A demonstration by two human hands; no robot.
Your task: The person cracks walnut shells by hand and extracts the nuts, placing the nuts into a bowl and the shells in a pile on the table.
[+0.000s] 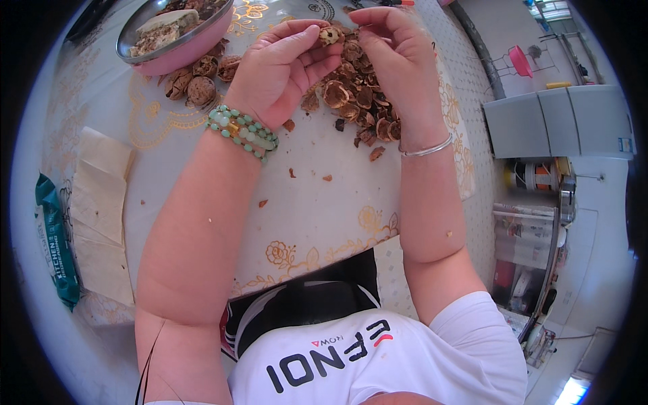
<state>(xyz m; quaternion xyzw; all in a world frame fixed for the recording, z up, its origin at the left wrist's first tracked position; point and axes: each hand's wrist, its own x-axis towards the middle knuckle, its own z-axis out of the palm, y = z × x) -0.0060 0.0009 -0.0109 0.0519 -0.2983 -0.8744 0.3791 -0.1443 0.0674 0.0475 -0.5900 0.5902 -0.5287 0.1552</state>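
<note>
My left hand holds a partly opened walnut between thumb and fingers, pale kernel showing in the brown shell. Close beside it on the right is my right hand, its thumb and index finger bent near each other; whether a small bit sits between them I cannot tell. Beneath and between both hands lies a heap of broken walnut shells. Several whole walnuts rest left of my left wrist, against a pink-sided metal bowl that holds a pale block and brown pieces.
The table has a white cloth with gold flowers, with small shell bits scattered on it. At the left lie a folded beige cloth or paper and a green packet of kitchen wipes. Beyond the right table edge stand a white refrigerator and a shelf rack.
</note>
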